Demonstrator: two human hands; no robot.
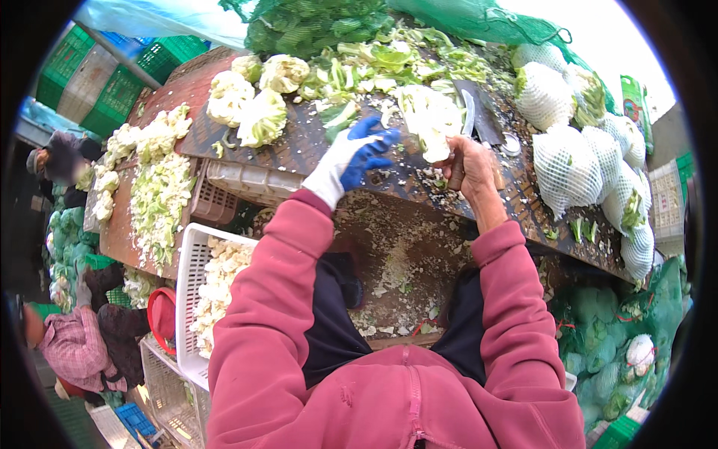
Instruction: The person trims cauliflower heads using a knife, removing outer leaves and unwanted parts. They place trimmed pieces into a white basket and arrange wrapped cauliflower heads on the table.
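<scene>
My left hand [364,154], in a white and blue glove, is held over the table edge with its fingers apart and nothing in them. My bare right hand [474,165] is closed around the brown handle of a knife [456,173]; a curved blade shows just above the hand. Against the fingers of that hand is a pale cauliflower piece [429,118], lying between my two hands. A broad dark cleaver [481,112] lies flat to the right of it. Trimmed leaves and crumbs [387,59] are heaped behind.
Whole cauliflowers [262,118] sit at the left, net-wrapped heads [566,165] at the right. A white crate [188,297] of florets stands by my left arm. Mesh sacks [600,331] lie lower right. Co-workers [78,351] are at the far left.
</scene>
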